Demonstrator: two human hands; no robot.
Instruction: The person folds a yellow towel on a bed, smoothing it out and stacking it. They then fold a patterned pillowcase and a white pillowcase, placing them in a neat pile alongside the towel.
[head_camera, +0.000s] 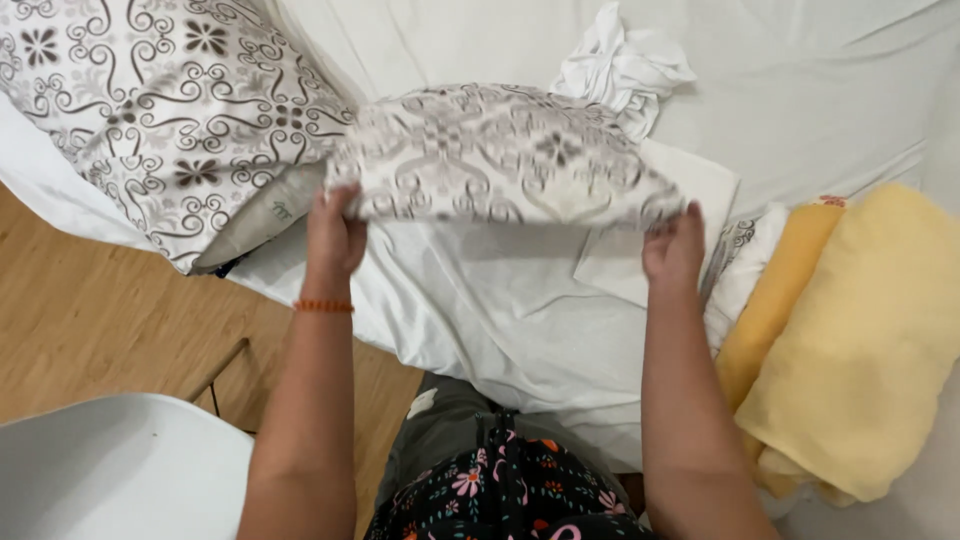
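A pillowcase (495, 155) with a grey and white swirl pattern is lifted above the white bed sheet (480, 300). My left hand (333, 238) grips its near left corner, and an orange bead bracelet sits on that wrist. My right hand (673, 248) grips its near right corner. The cloth is blurred, stretched between both hands. Behind it lies a crumpled white cloth (625, 62), and a folded white cloth (655, 230) lies under its right end.
A pillow (160, 110) in the same pattern lies at the upper left, at the bed's edge. Folded yellow blankets (860, 340) are stacked at the right. A white chair (110, 470) stands on the wooden floor (90, 320) at the lower left.
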